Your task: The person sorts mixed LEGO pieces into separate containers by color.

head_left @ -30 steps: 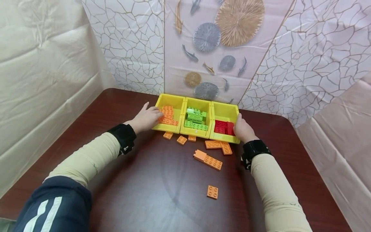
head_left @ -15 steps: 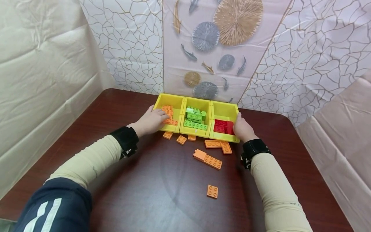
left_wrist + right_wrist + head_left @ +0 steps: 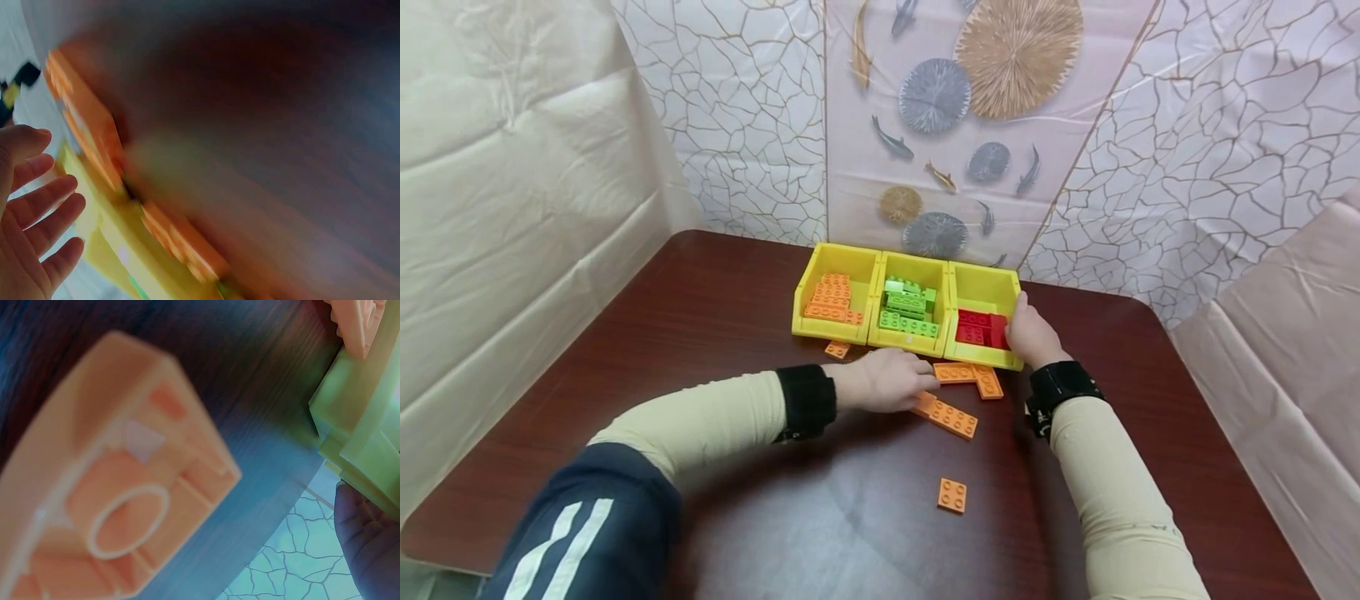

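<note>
Three yellow bins (image 3: 910, 345) stand side by side, holding orange bricks (image 3: 831, 293), green bricks (image 3: 906, 302) and red bricks (image 3: 973, 327) from left to right. Over the table in front of the middle bin is my left hand (image 3: 886, 380), its fingertips at the end of a long orange brick piece (image 3: 953, 419). In the left wrist view its fingers (image 3: 53, 203) are spread and hold nothing. My right hand (image 3: 1033, 335) grips the outer side wall of the right bin; the right wrist view shows it only partly, against the yellow wall (image 3: 362, 444).
Loose orange building bricks lie before the bins: a small one (image 3: 837, 349), two by the right bin (image 3: 955, 372) and a square one (image 3: 952, 495) nearer the front. Close to the right wrist camera is another orange brick (image 3: 125, 481). Patterned cloth (image 3: 745, 100) hangs behind the table.
My left hand has left the left bin and moved right and nearer, to the orange bricks on the table. My right hand stays at the right bin.
</note>
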`<state>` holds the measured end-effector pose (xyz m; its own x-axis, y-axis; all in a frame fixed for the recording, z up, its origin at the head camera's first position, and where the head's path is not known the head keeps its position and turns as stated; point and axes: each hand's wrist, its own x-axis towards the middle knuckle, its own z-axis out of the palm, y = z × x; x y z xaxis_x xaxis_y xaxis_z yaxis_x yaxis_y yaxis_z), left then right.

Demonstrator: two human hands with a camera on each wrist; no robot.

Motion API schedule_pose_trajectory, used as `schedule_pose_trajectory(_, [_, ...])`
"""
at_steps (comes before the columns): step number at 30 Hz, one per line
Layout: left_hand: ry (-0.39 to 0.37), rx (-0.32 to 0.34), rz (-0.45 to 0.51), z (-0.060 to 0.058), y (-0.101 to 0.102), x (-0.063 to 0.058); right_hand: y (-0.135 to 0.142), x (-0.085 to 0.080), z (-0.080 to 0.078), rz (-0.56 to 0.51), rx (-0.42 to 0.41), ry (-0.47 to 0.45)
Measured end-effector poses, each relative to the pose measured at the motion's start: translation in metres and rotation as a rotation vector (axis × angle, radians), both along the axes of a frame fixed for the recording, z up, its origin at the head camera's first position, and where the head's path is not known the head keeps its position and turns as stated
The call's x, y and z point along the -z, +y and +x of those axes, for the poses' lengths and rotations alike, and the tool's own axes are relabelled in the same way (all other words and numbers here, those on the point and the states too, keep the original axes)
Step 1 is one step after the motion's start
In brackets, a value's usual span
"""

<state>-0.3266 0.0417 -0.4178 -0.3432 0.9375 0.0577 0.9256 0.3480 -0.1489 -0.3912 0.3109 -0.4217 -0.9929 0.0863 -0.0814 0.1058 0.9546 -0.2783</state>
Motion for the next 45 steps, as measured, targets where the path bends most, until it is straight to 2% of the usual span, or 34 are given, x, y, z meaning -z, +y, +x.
schedule_pose_trajectory(3, [-0.012, 0.031, -0.020, 0.007, 0.016, 0.003, -0.001, 0.000, 0.001, 0.007, -0.008, 0.001])
schedule_pose_trajectory(10, [0.036, 0.085, 0.041, 0.012, 0.035, 0.016, -0.002, 0.000, 0.000, 0.022, -0.030, 0.008])
schedule_pose_trajectory(14, [0.041, 0.080, 0.027, 0.014, 0.040, 0.021, -0.003, 0.000, -0.001, 0.011, -0.027, 0.009])
schedule_pose_trajectory(18, [0.025, 0.051, -0.025, 0.016, 0.043, 0.025, -0.004, 0.000, 0.000, -0.007, -0.016, 0.007])
schedule_pose_trajectory(22, [0.015, 0.028, -0.055, 0.018, 0.046, 0.024, -0.004, -0.001, 0.000, 0.005, -0.022, 0.015])
schedule_pose_trajectory(26, [0.027, 0.032, -0.058, 0.021, 0.047, 0.022, -0.004, -0.001, 0.000, 0.013, -0.029, 0.021])
schedule_pose_trajectory(32, [0.020, 0.038, -0.041, 0.021, 0.043, 0.019, -0.003, 0.002, -0.001, 0.008, -0.041, 0.021])
schedule_pose_trajectory(37, [0.009, 0.044, 0.005, 0.018, 0.032, 0.011, -0.002, 0.000, -0.001, 0.019, -0.035, 0.016])
schedule_pose_trajectory(41, [-0.005, 0.014, -0.002, 0.017, 0.017, 0.001, 0.000, -0.001, -0.001, 0.019, -0.035, 0.010])
schedule_pose_trajectory(45, [0.014, -0.027, -0.007, 0.012, -0.003, -0.003, 0.002, 0.001, 0.000, 0.012, -0.029, 0.007])
